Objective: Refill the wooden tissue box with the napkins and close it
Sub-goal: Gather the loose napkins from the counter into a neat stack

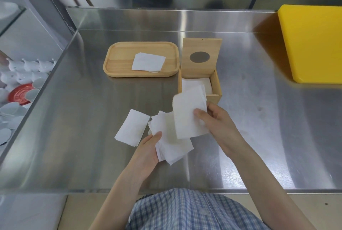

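Note:
The wooden tissue box [216, 89] stands open on the steel counter, its lid [200, 57] with a round hole tilted up at the back. White napkins [205, 82] lie inside it. My right hand [216, 124] pinches a folded napkin [190, 113] just in front of the box's near left corner. My left hand [148, 148] grips a loose stack of napkins [170, 141] lower down. One more napkin [132, 128] lies flat on the counter to the left. A wooden tray [118, 59] behind holds a few napkins [148, 62].
A yellow cutting board [314, 43] lies at the far right. Left of the counter's edge, a lower bin holds white cups and a red plate [20, 93]. A steel backsplash [166, 18] rises behind the tray and box.

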Demonstrator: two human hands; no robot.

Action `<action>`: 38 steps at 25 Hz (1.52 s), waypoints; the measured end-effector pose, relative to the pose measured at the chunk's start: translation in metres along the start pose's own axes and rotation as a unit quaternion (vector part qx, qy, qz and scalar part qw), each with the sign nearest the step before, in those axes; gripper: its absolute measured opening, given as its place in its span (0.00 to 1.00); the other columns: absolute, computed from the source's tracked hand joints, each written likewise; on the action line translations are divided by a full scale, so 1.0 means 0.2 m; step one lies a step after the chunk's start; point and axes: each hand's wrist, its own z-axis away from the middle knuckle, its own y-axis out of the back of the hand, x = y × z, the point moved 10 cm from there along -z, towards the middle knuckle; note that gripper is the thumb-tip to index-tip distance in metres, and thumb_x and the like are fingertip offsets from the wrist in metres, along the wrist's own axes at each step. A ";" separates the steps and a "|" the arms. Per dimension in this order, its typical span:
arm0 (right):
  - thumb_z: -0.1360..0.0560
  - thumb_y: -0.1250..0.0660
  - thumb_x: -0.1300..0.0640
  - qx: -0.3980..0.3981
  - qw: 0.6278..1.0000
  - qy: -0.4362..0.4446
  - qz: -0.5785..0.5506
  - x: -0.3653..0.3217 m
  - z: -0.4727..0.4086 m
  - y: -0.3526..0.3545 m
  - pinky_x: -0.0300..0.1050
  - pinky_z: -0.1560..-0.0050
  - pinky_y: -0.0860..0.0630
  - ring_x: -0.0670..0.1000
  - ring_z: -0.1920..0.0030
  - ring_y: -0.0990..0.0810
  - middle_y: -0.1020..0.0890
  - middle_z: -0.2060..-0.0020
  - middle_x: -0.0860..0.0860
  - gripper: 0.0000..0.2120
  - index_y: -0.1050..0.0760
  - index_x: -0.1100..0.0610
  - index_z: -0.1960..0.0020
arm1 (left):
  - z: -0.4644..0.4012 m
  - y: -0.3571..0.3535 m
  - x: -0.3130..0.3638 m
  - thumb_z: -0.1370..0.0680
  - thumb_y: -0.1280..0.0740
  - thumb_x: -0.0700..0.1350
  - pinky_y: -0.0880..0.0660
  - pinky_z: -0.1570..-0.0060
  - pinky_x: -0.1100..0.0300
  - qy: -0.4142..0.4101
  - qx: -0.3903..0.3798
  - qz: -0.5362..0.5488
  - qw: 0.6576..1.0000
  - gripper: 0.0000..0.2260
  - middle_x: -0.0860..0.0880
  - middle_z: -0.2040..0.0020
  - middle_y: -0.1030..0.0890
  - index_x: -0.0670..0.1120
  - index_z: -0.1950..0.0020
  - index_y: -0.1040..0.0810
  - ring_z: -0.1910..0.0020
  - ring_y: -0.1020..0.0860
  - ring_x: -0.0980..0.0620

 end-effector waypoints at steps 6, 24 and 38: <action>0.24 0.35 0.59 -0.085 0.990 -0.083 0.076 0.20 -0.02 -0.20 0.52 0.38 0.26 0.54 0.46 0.20 0.18 0.45 0.56 0.11 0.23 0.60 0.43 | 0.02 -0.03 0.07 0.21 0.43 0.42 0.23 0.53 0.53 -0.038 -0.004 -0.026 0.999 0.14 0.43 0.45 0.18 0.42 0.40 0.23 0.49 0.20 0.47; 0.25 0.36 0.49 -0.031 0.960 -0.062 0.271 0.29 -0.20 -0.19 0.40 0.55 0.30 0.50 0.55 0.23 0.20 0.60 0.49 0.11 0.23 0.57 0.55 | 0.00 0.12 0.09 0.22 0.41 0.40 0.22 0.57 0.55 -0.031 0.030 -0.001 0.999 0.09 0.48 0.55 0.16 0.43 0.46 0.23 0.57 0.18 0.50; 0.24 0.38 0.55 -0.035 0.773 -0.004 0.633 0.34 -0.37 -0.28 0.51 0.38 0.31 0.60 0.35 0.32 0.30 0.36 0.59 0.21 0.36 0.61 0.33 | 0.00 0.29 0.10 0.22 0.42 0.38 0.21 0.64 0.59 -0.027 0.083 0.026 0.996 0.09 0.48 0.56 0.17 0.43 0.49 0.23 0.58 0.18 0.50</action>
